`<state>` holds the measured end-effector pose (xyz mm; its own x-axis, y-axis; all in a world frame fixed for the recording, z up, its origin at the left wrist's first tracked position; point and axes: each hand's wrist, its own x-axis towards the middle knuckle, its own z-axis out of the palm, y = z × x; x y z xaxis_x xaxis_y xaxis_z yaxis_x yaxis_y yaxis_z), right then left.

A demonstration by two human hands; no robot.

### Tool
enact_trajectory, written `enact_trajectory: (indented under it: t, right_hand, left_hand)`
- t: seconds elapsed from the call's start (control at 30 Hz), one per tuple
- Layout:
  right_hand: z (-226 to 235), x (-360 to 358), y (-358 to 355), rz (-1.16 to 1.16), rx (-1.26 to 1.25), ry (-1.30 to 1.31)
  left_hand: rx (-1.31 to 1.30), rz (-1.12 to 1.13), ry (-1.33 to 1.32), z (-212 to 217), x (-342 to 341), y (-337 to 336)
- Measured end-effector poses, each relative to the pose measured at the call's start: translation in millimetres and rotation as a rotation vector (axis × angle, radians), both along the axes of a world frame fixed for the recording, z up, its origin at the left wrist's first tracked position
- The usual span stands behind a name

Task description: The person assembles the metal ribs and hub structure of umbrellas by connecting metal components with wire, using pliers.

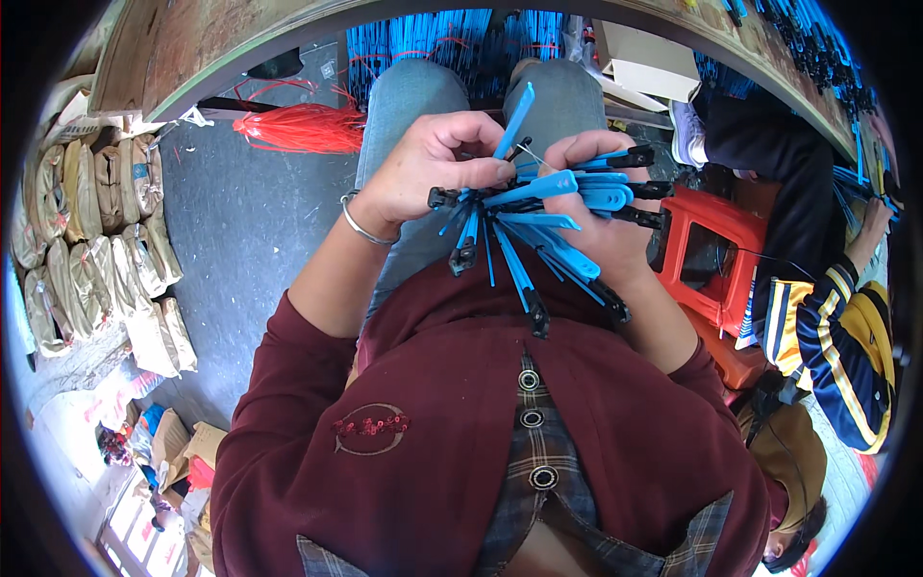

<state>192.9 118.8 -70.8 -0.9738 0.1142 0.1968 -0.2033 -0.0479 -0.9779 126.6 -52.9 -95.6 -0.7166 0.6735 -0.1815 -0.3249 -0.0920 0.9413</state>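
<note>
Both hands over lap, centre frame. Right hand [601, 207] clasps fanned bundle of blue strips with black ends [548, 226], strips splaying toward 3 and 5 o'clock. Left hand [428, 168] pinches single blue strip [516, 117], pointing to 1 o'clock, touching bundle. Red tassel bunch [303, 128] on floor at 10 o'clock, orange stool [716, 255] at 3 o'clock
</note>
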Motion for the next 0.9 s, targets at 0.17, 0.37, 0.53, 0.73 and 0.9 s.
enact_trajectory:
  t: [0.17,0.37,0.53,0.73,0.9]
  right_hand:
    - [1,-1,0,0.001,-0.032,0.002]
    - [8,-3,-2,-0.012,-0.04,-0.049]
    - [13,-4,-3,-0.009,-0.057,-0.059]
    - [14,-4,-5,-0.033,-0.031,-0.062]
    - [15,-7,-7,-0.06,-0.021,-0.025]
  left_hand:
    - [0.021,0.02,-0.028,1,0,0]
    - [0.044,0.044,-0.037,2,-1,1]
    - [0.048,0.048,-0.042,4,-1,0]
    - [0.074,0.074,-0.004,4,4,2]
    - [0.067,0.212,0.075,0,13,9]
